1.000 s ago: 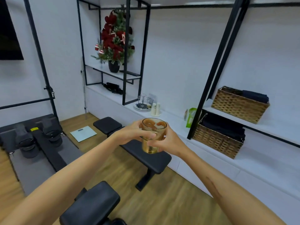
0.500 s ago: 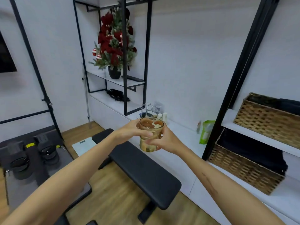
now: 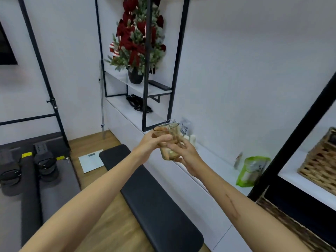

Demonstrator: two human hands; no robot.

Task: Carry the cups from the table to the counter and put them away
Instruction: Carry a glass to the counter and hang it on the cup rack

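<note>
A clear glass cup (image 3: 168, 142) is held upright in mid-air in front of me, above the edge of the low white counter (image 3: 214, 160). My left hand (image 3: 151, 144) grips its left side with fingers curled round the glass. My right hand (image 3: 185, 153) holds it from the right and underneath. Behind the cup on the counter stands a wire cup rack (image 3: 172, 121) on a tray, mostly hidden by the glass, with two small white bottles (image 3: 190, 138) beside it.
A black padded bench (image 3: 154, 197) runs along the counter below my arms. A green pouch (image 3: 252, 169) and wicker baskets (image 3: 320, 166) sit at the right. Black shelf posts (image 3: 147, 70) and a potted Christmas tree (image 3: 138, 39) stand behind. A scale (image 3: 91, 161) lies on the floor.
I have stepped closer to the counter, so the shelf and rack loom larger. Both hands keep hold of the cup, which has risen slightly toward the rack.
</note>
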